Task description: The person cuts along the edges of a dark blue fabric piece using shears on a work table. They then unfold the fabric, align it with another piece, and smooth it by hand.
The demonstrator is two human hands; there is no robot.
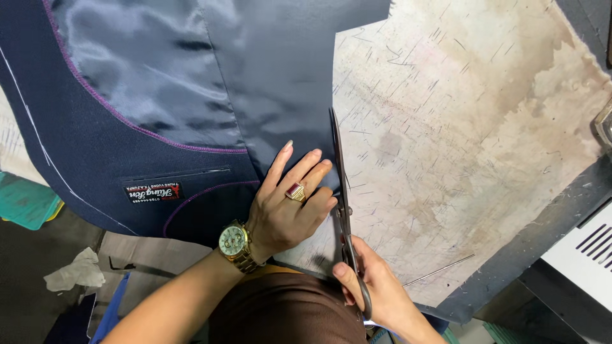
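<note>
The left hand (290, 207) lay flat, fingers spread, pressing the navy jacket (191, 114) onto the worn cutting table (472, 127), near the garment's right edge. The right hand (376, 286), at the near edge, was closed through the handles of the long scissors (341, 197), whose blades stood nearly closed, running along the cloth's edge just beside the left fingertips.

Tailor shop, pretty clearly. My cutting table (484, 146) has worn pale cover, stained, scratched all over with chalk and pen marks. Navy jacket (83, 159) spread open on it, shiny grey lining (159, 70) up, purple piping along facing, sewn-in label by inside pocket. Big tailor shears (341, 197) in my right hand (376, 286). Fabric scraps (76, 271) on floor below.
</note>
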